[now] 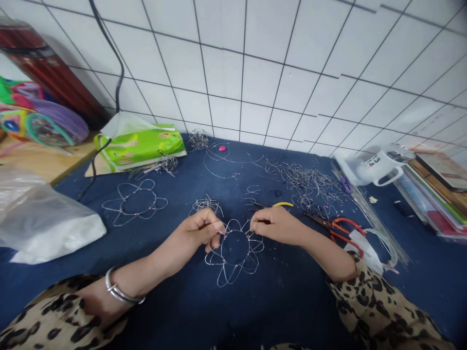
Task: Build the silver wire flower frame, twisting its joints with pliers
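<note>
A flower-shaped wire frame point(223, 258) with looped petals and small pink beads around its central ring is between my two hands. My left hand point(206, 228) pinches its upper left edge between thumb and forefinger. At its upper right, my right hand point(272, 223) is closed with the fingertips on the wire. A second wire flower point(135, 201) lies flat on the blue cloth to the left. Just beyond my left hand sits a small heap of wire bits point(206, 205). Yellow-handled pliers point(283, 204) lie behind my right hand, partly hidden by it.
Red-handled scissors point(345, 231) and a bundle of straight wires point(379, 228) lie at right, near a white mug point(381, 167) and stacked books point(434, 194). Tangled wire point(306, 180) spreads at the back. At left are a green tissue pack point(146, 145) and a plastic bag point(47, 218).
</note>
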Demonstrator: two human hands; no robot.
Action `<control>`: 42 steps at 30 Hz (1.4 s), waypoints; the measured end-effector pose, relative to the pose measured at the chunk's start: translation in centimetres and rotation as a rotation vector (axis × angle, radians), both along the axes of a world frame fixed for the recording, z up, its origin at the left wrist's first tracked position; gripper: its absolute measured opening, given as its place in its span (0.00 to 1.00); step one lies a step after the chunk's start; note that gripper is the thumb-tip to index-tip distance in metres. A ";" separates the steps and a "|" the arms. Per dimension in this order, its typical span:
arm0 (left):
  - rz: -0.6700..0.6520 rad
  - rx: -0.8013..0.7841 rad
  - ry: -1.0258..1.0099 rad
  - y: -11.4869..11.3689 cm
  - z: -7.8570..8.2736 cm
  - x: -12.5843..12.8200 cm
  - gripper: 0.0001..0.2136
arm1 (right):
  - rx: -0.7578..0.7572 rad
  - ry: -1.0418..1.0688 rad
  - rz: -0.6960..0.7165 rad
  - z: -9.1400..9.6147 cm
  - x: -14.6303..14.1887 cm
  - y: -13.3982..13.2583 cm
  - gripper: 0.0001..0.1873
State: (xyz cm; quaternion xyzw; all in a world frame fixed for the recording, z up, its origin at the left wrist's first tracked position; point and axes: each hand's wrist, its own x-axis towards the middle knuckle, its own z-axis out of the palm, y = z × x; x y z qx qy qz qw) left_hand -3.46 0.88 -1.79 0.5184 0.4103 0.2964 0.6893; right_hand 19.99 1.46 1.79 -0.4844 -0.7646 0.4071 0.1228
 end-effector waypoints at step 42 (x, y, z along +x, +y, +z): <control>0.076 -0.101 -0.369 0.8 0.2 -0.8 0.05 | -0.093 0.060 -0.106 -0.2 0.2 0.2 0.16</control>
